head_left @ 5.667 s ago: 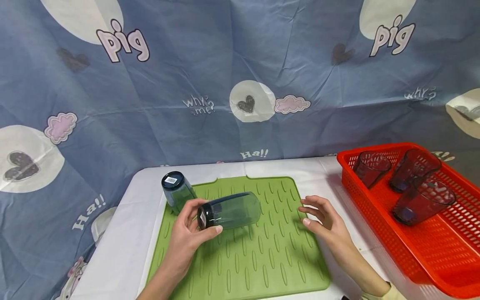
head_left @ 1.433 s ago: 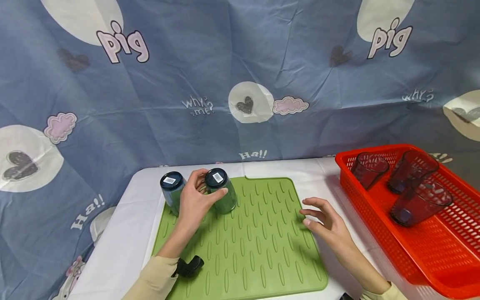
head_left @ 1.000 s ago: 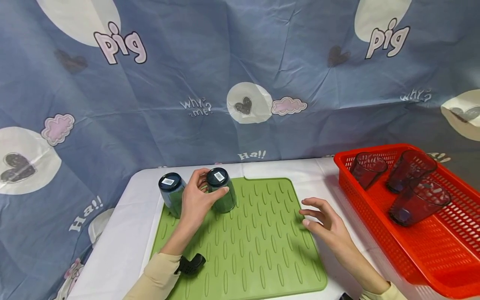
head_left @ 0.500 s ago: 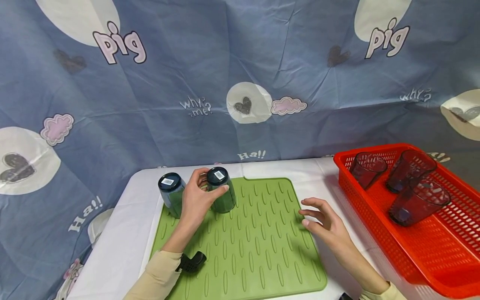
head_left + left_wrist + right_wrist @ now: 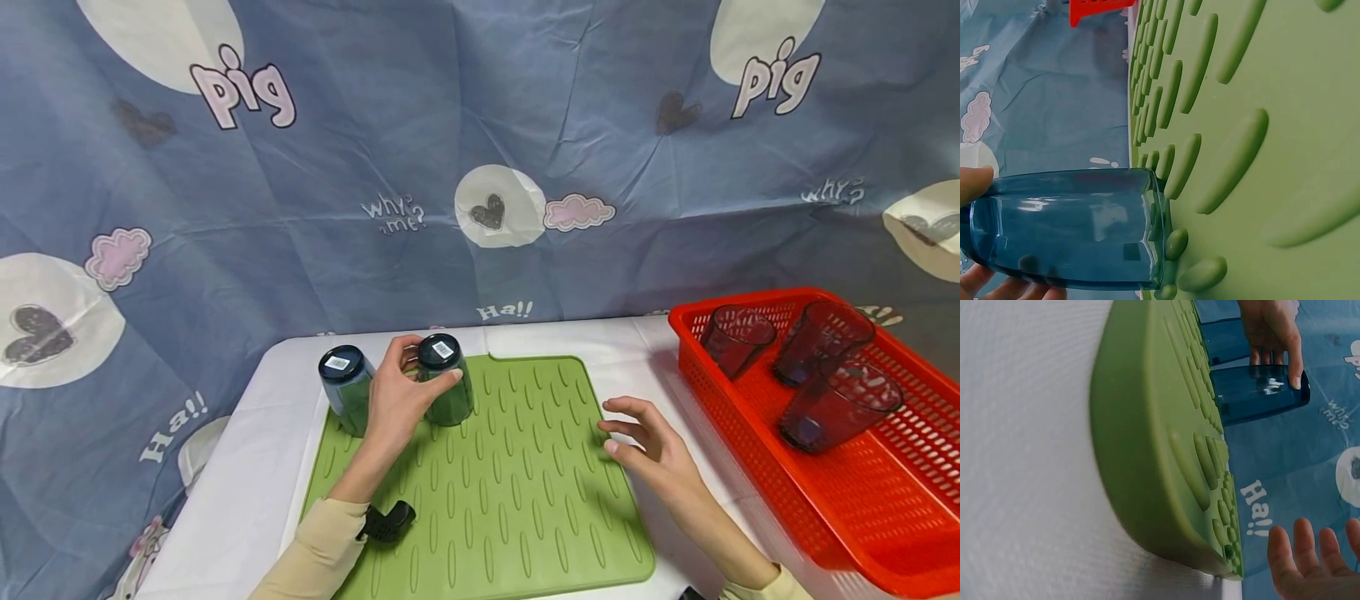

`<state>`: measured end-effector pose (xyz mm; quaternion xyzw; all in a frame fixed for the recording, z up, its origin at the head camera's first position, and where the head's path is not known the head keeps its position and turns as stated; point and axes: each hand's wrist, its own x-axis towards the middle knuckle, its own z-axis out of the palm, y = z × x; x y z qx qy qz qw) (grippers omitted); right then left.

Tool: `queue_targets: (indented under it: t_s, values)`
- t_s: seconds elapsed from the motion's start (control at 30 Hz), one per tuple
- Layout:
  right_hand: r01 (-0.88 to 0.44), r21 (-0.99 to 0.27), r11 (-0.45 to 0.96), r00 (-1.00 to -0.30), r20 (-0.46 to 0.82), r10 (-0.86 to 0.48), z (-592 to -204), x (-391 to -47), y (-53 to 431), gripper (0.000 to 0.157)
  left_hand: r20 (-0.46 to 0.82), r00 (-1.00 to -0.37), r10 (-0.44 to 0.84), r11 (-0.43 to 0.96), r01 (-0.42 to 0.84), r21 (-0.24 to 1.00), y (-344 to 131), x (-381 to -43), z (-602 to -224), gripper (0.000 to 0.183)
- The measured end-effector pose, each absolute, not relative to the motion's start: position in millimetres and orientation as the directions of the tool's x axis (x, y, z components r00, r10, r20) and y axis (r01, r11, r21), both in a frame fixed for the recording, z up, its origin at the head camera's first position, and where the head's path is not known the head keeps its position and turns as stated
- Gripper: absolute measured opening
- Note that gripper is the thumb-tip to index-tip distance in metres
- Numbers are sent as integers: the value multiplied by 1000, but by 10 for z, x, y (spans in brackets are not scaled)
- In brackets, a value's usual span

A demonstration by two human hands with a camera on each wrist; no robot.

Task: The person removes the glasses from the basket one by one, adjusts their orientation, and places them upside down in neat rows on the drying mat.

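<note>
My left hand (image 5: 401,387) grips a blue-green drinking glass (image 5: 447,398) near its upturned base, thumb on the near side and fingers behind. The glass stands upside down on the green ridged mat (image 5: 525,500), its rim right at the ridges in the left wrist view. Just left of my fingers, a second glass (image 5: 347,396) of the same kind is also upside down at the mat's back left corner; both bases carry a white barcode label. My right hand (image 5: 656,450) is held with loosely bent fingers by the mat's right edge, holding nothing.
To the right stands a red perforated basket (image 5: 757,467). Three clear-walled glasses lean in it, among them a front one (image 5: 840,404). A white cloth (image 5: 225,500) covers the table, and a printed blue curtain (image 5: 405,275) hangs behind it.
Several seconds ago my left hand held the glass on its side above the mat; now it stands upside down beside the other glass. In the last second it barely shifts. The right hand stays put.
</note>
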<state>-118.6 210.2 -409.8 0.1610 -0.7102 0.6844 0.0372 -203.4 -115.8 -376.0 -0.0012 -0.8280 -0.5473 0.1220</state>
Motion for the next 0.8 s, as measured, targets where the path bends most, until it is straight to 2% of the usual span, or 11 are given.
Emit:
queue_targets:
  t_s: [0.8]
  values:
    - [-283, -959, 6, -941, 276, -193, -4121, -1192, 2097, 43, 191, -977, -94, 262, 161, 951, -1167, -2001, -3814, 65]
